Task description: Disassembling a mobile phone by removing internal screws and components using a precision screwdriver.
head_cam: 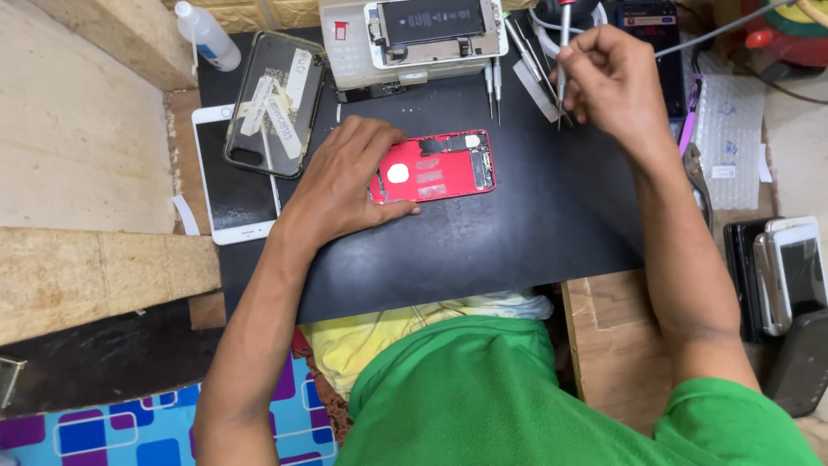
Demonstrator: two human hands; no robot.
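At the frame's centre the emptied red metal phone shell (434, 166) lies pinned under the flat, open left hand (345, 177) on the desk (483, 242), while the right hand (608, 78), top right, grips a slim screwdriver (563, 52), with reassembly apparently left to do.

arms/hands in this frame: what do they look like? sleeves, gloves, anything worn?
Two bare arms, no gloves. Left hand and right hand show no rings, watch or bands. Short green shirt sleeve shows at the right upper arm; forearms uncovered. No cables or markings.
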